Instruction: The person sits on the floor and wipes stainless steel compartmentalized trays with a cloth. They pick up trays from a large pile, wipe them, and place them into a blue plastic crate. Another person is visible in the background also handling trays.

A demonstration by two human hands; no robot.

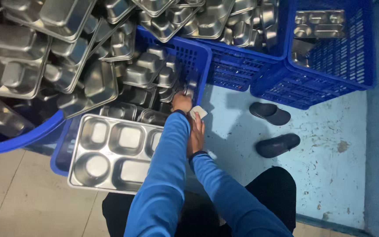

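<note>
Head view: left hand (182,102) reaching into the blue crate (198,59), fingers closed on the rim of a steel tray (191,86) standing among the stacked ones. Right hand (196,134) just below, curled around a small pale pad (198,112). Compartment tray (110,151) lying face up across the crate's near edge. Best done by lifting the gripped tray straight up, clear of its neighbours, keeping knuckles off the crate wall. Tight on the left, trays heaped and leaning; open floor (330,175) to the right, apart from two dark slippers (273,127).
</note>
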